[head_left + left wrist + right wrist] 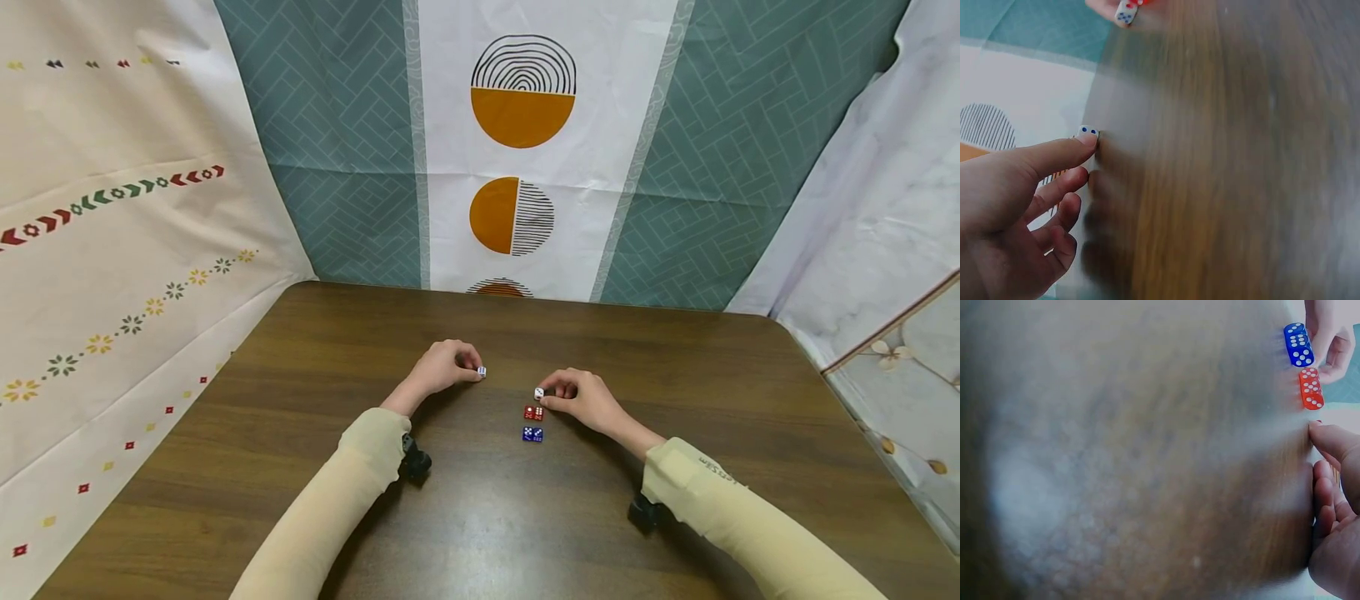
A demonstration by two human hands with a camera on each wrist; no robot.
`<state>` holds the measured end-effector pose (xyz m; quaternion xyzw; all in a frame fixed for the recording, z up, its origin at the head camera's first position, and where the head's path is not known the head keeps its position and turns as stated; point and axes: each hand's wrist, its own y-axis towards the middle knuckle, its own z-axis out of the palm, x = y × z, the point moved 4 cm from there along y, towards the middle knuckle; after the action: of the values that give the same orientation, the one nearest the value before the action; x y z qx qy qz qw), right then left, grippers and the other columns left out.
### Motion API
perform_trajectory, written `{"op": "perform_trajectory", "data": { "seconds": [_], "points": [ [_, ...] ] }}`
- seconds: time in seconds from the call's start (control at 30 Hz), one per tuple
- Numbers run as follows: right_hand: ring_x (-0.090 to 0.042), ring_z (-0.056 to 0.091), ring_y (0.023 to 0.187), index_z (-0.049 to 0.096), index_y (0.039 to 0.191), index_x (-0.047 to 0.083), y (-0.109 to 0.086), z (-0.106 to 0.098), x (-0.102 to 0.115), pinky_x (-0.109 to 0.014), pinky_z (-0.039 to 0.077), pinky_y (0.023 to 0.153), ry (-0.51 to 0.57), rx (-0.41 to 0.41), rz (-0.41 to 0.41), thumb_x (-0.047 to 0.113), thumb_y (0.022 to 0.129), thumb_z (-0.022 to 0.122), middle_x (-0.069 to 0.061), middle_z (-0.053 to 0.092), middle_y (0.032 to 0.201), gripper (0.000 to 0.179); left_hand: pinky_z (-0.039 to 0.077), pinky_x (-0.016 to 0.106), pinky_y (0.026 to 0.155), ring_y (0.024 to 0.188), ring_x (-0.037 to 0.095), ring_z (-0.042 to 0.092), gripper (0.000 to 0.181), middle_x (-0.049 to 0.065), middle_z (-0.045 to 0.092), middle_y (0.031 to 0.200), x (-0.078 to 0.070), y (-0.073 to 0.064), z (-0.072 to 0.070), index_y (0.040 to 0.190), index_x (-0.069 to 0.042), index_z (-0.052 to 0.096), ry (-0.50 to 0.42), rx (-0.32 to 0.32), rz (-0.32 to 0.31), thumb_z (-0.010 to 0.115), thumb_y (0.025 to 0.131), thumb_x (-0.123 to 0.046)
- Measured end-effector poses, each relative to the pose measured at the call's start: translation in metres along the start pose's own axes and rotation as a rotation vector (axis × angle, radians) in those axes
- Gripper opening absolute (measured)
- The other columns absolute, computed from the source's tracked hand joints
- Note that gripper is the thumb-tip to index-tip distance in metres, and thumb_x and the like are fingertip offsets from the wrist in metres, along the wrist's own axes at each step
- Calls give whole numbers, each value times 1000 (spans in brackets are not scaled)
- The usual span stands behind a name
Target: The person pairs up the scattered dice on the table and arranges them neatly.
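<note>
Between thumb and fingertips, my left hand (448, 367) pinches a white die (482, 372) over the far middle of the table. Blue pips show on that white die (1087, 131) in the left wrist view. To its right, my right hand (583, 395) pinches a second white die (538, 393). Just nearer than that die, two red dice (533, 413) sit side by side. A pair of blue dice (532, 434) lies in front of the red ones, also side by side. In the right wrist view the right hand's die is hidden.
Brown wood-grain table (465, 517) spans the space under both arms. Behind it hangs a patterned teal and white cloth (337, 167), with a cream cloth (112, 292) at the left and a pale one (847, 250) at the right. Each wrist carries a small black camera.
</note>
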<state>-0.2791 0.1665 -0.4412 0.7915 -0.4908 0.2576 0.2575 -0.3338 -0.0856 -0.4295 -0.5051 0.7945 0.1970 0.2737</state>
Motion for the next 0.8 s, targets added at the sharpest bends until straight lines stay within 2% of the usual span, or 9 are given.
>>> {"op": "perform_trajectory", "data": {
  "seconds": [0.33,0.53,0.8],
  "points": [
    [-12,49,70,75,101,18,3,0,-1,-23,41,64,6,20,39,21,87,76,1,59,79,15,43,23,62,72,12,53,9,-1,64,80,-19,6,17,88,-16,72,-10,25,35,79,85,-20],
    [-12,49,69,75,101,18,4,0,-1,-23,41,63,5,26,37,21,87,76,1,59,79,15,44,22,58,64,10,53,9,-1,63,77,-32,7,28,88,-15,72,-31,53,38,78,85,-21],
    [-12,49,69,75,100,20,4,0,-1,-23,41,62,12,27,46,22,87,76,1,59,78,12,42,22,57,60,8,52,9,-3,64,76,-45,8,39,89,-17,73,-33,59,41,78,85,-22]
  ]
}}
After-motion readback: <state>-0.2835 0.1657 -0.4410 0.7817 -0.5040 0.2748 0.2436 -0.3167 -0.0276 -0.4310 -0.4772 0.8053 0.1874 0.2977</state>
